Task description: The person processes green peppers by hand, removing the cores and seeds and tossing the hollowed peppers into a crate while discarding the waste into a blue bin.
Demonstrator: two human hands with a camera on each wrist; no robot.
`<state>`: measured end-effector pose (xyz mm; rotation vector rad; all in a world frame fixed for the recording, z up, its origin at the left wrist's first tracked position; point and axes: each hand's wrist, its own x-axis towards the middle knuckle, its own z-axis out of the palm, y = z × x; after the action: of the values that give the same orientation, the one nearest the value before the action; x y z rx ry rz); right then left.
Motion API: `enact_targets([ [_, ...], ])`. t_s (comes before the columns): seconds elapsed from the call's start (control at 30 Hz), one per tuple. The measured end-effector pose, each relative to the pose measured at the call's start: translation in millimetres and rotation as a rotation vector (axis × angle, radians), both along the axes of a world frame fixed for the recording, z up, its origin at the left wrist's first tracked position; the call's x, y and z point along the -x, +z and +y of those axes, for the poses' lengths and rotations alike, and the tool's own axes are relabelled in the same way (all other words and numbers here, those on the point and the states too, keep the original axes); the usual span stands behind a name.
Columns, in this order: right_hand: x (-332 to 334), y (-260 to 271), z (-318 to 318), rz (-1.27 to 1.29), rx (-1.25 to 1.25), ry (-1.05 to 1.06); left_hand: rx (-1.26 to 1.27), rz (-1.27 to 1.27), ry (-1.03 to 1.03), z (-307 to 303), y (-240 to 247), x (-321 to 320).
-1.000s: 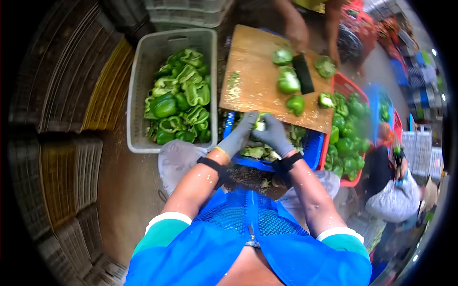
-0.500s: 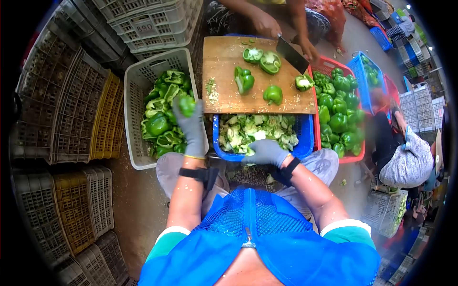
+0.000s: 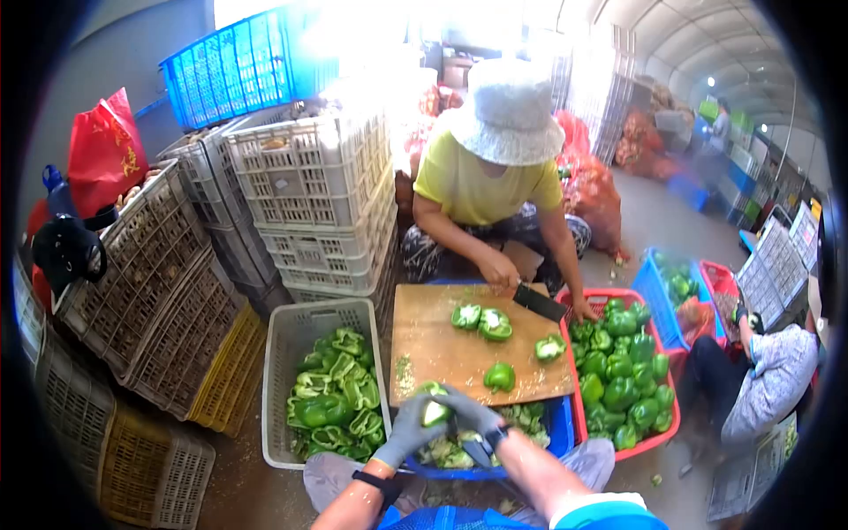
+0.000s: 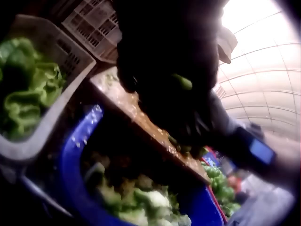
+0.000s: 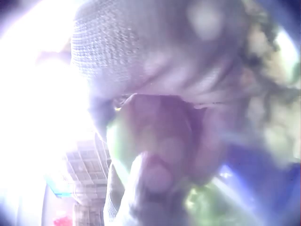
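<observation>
Over the near edge of the wooden cutting board [image 3: 433,340], both grey-gloved hands meet at a half green bell pepper [image 3: 435,412]. My left hand [image 3: 408,433] holds it from the left, fingers curled round it. From the other side my right hand [image 3: 468,413] grips it, with fingertips at the pale inside. The left wrist view shows the gloves mostly as a dark shape with a bit of green pepper [image 4: 182,82] showing. Glare washes out the right wrist view, where a gloved thumb [image 5: 146,181] presses at the pepper. Under the hands, a blue bin [image 3: 558,428] contains pale pepper cores.
A grey crate [image 3: 276,397] of cored pepper halves stands left; a red crate [image 3: 676,415] of whole peppers stands right. Across the board, a person in a hat holds a cleaver [image 3: 539,303] near several cut peppers [image 3: 499,378]. Stacked crates [image 3: 318,177] rise behind on the left.
My left hand has left the grey crate, and both hands now hold a pepper half; one piece is gone from the board. The head view has tilted up. The other person's hand reaches the red crate.
</observation>
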<state>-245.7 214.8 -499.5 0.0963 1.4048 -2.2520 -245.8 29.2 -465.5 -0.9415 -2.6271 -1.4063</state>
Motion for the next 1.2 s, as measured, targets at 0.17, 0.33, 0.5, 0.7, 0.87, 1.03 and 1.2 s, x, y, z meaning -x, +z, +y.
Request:
enact_targets([
  [0.17, -96, 31, 47, -0.351, 0.252, 0.141, 0.058, -0.227, -0.45, 6, 28, -44],
  [0.33, -145, 26, 40, -0.226, 0.515, -0.112, 0.2, -0.026, -0.354, 26, 60, -96],
  [0.5, -162, 36, 42, -0.226, 0.459, -0.187, 0.163, -0.148, -0.261, 37, 45, -121],
  [0.7, -172, 50, 33, -0.283, -0.107, -0.201, 0.091, -0.467, -0.226, 45, 16, -149],
  [0.87, -188, 33, 36, -0.377, 0.379, -0.167, 0.029, -0.417, -0.232, 49, 4, -165],
  [1.03, -197, 34, 23, -0.348, 0.447, -0.505, -0.062, -0.06, 0.066, 54, 43, -159],
  [1.2, -197, 48, 10, -0.416, 0.413, -0.621, -1.099, -1.138, 0.724, 53, 5, -117],
])
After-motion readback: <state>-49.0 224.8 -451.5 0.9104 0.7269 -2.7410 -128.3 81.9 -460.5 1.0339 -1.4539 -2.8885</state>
